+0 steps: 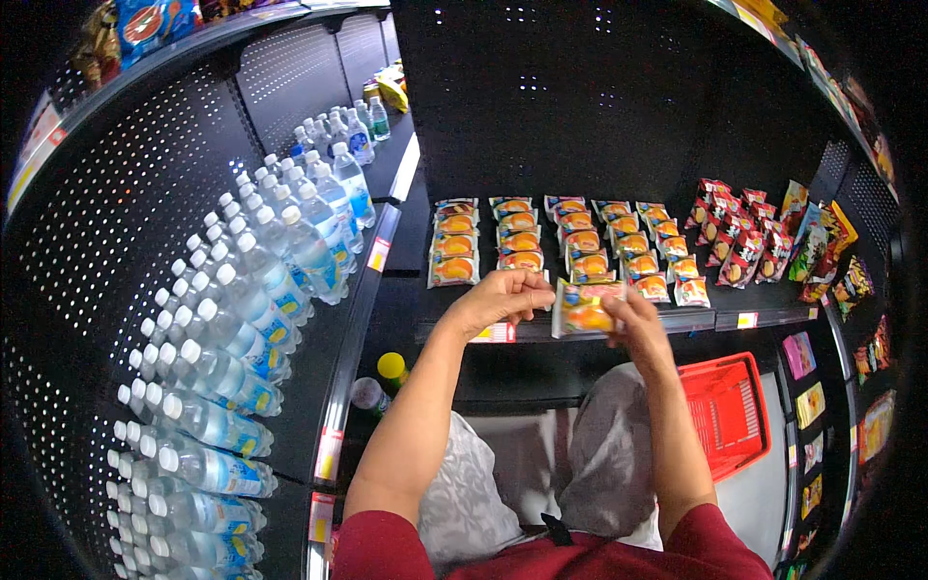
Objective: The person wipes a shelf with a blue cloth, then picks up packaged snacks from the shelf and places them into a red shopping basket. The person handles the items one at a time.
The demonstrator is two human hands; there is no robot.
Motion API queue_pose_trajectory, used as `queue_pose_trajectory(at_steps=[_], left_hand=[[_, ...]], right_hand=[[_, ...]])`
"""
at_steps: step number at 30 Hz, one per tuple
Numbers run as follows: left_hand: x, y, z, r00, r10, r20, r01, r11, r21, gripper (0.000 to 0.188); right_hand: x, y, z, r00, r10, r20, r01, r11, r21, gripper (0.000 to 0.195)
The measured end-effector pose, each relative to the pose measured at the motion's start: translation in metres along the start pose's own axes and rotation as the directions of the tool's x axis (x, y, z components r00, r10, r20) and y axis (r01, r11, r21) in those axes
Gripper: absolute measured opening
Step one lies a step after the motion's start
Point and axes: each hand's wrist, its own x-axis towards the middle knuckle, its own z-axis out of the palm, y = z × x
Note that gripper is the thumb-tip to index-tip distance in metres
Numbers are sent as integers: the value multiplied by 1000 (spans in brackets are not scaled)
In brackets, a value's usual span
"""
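Observation:
My right hand [639, 326] grips the right end of a wrapped snack packet [587, 308], which has an orange round food pictured on it. It is held up in front of the shelf's front edge [692, 320]. At the packet's left edge is my left hand [506, 299], with thumb and fingers curled close together. Whether those fingertips pinch the wrapper is not clear. Beyond both hands, similar wrapped packets [454, 245] lie in several columns running front to back on the black shelf. My left hand partly covers the front of the second column.
Many clear bottles with white caps [217, 428] crowd the left shelf. Red snack bags [743, 254] and other colourful bags [815, 250] stand at the right. A red shopping basket [763, 413] is on the floor by my right arm. A yellow-capped container [392, 366] stands low at left.

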Motion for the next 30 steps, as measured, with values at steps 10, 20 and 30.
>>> queue_pose_trajectory(at_steps=[10,20,30], left_hand=[[24,-55,-46,827,13,-563,168,948,269,30],[43,-86,-41,835,87,-544,241,830,502,50],[37,-92,-35,854,10,-521,353,724,593,55]], right_hand=[[-100,154,-236,749,-121,-651,28,988,-151,27],[-155,330,-295,658,184,-730,-690,535,-487,30],[-34,118,-165,939,-129,-317,4,931,-366,21]])
